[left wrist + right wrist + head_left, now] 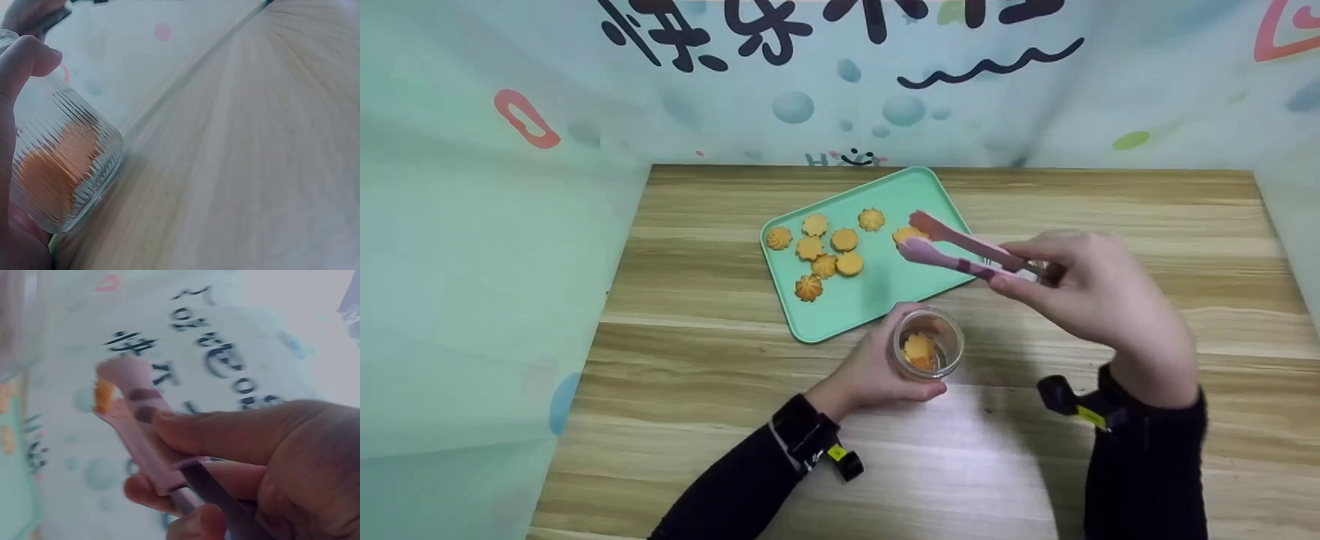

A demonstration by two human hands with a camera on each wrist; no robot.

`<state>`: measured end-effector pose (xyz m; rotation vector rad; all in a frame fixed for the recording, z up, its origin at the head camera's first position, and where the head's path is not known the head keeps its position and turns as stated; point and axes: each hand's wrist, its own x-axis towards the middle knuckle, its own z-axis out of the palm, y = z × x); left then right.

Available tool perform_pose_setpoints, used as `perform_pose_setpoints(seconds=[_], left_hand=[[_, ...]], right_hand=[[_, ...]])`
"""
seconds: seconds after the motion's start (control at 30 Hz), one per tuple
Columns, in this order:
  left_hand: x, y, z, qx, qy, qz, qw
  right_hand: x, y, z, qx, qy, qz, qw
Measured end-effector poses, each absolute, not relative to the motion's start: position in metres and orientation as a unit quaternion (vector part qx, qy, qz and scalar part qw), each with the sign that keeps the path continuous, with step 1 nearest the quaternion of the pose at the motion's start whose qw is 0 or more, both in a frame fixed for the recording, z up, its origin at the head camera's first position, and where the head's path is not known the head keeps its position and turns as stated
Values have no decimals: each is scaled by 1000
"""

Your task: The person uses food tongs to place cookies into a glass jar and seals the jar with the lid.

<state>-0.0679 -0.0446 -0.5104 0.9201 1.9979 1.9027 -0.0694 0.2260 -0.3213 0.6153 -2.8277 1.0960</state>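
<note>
A clear ribbed glass jar (958,346) is gripped by my left hand (881,364), its round mouth facing up. Inside it lie cookies (48,183), seen through the ribbed wall in the left wrist view. Pink tongs (971,246) are pinched between the thumb and fingers of my right hand (1099,289), up and to the right of the jar. Between the tongs' tips sits a golden cookie (103,395), which overlaps the right part of the green tray (885,296) in the head view. Several flower-shaped cookies (844,240) are spread over the tray's left and middle.
Under the tray is a wood-grain table (697,360). A pale printed curtain (720,112) with dark lettering hangs along its back edge and at the sides. The jar is close to the tray's front edge.
</note>
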Motion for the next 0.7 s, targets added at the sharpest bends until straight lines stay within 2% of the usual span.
perform_pose_setpoints(seconds=[0.17,0.37,0.7], left_hand=[[-69,-44,-511,313,694,639,113],[-68,-44,-511,307,675,656,136],[-69,-44,-510,310,658,670,147]], right_hand=[[-41,236,-303,253,-912,320,51],[-21,243,-302,323,-907,255,86],[-7,246,-305,341,-904,238,99]])
